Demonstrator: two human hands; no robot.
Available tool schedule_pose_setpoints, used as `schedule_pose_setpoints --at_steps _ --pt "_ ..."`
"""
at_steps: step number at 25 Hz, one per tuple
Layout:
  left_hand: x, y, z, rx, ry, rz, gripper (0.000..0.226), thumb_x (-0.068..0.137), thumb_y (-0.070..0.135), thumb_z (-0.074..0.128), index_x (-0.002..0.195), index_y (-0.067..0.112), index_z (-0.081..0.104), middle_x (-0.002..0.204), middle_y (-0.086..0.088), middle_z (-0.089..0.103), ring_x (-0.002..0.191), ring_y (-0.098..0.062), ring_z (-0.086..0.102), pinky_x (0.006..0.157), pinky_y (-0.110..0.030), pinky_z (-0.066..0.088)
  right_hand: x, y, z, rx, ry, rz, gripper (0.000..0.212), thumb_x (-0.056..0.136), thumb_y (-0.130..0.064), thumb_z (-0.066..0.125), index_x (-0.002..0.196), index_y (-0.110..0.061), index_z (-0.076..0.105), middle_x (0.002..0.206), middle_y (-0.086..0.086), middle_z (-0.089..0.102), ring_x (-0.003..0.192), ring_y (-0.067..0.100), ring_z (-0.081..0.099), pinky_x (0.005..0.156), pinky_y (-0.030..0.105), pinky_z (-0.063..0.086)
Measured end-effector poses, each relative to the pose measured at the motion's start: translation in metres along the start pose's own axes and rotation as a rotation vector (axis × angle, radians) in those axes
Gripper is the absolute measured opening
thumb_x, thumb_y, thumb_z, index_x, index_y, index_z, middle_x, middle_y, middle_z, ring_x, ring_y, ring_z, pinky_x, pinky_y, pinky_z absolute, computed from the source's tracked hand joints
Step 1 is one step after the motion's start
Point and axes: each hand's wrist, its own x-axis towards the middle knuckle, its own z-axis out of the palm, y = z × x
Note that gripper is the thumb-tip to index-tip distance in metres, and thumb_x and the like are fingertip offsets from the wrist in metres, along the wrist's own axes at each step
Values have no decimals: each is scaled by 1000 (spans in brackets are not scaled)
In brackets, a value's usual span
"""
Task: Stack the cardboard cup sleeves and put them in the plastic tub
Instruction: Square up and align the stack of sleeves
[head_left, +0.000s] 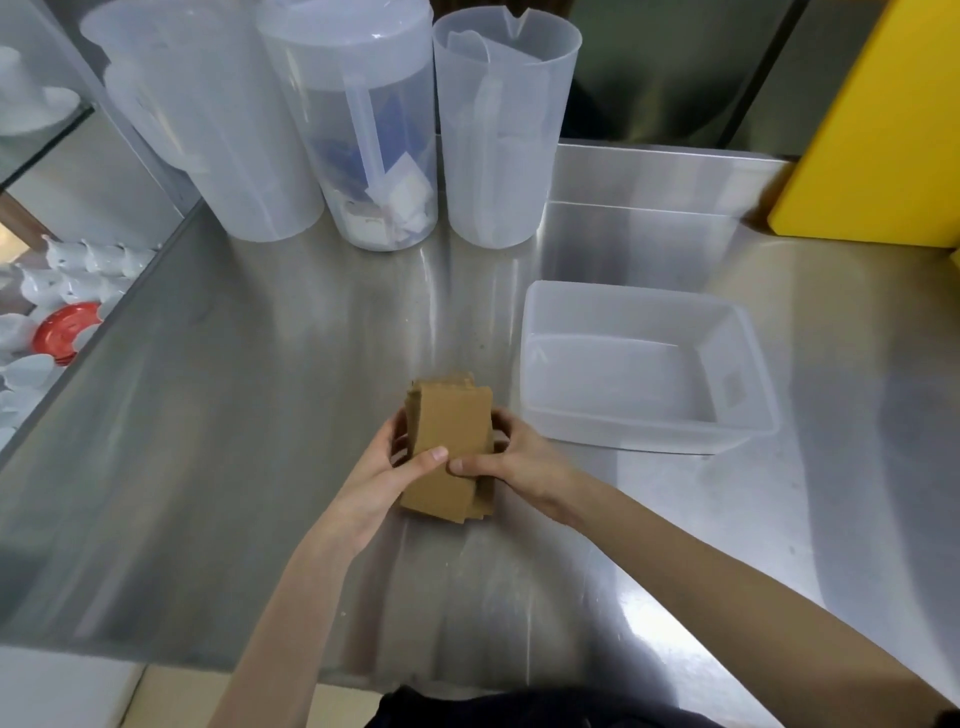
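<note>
Sleeves of brown cardboard, flattened and gathered into a stack of cup sleeves (449, 447), sit pinched between both hands low over the steel bench (260, 415). The left hand (384, 473) grips the stack's left edge, thumb laid across the top sleeve and fingers curled underneath. The right hand (514, 462) clamps the opposite edge, thumb meeting the left thumb near the middle of the top face. The pile is not yet square: several edges fan out at the far end and at the near right corner, so the squaring-up step looks to be the one in hand.

Just beyond the right hand, to its outer side, stands the clear plastic tub (644, 421), with nothing in it and its near left corner close to the right knuckles. Farther ahead of both hands stand three translucent plastic pitchers (363, 130), and a yellow board (878, 135) leans well off past the tub.

The next move likely calls for tapping or squeezing the loose edges flush, then carrying the whole stack rightward over the tub's near rim and lowering it flat. A loose grip could let the splayed sleeves slide apart on the way.
</note>
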Motion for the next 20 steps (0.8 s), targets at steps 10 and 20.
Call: schedule_pose_setpoints --at_steps 10,20 --pt "-24 -14 62 197 -140 45 94 53 32 79 131 31 26 133 2 47 122 -10 47 103 -27 41 -68 41 -51 -193 101 -298 70 69 0 75 111 -42 38 116 -8 51 110 2 50 84 3 45" --pt "-21 -16 115 439 -217 125 81 76 15 67 137 21 13 129 11 34 123 -6 36 99 -12 30 -82 69 -79 -235 183 -348 81 65 -16 70 124 -38 18 123 -15 38 104 -27 43 85 -5 35"
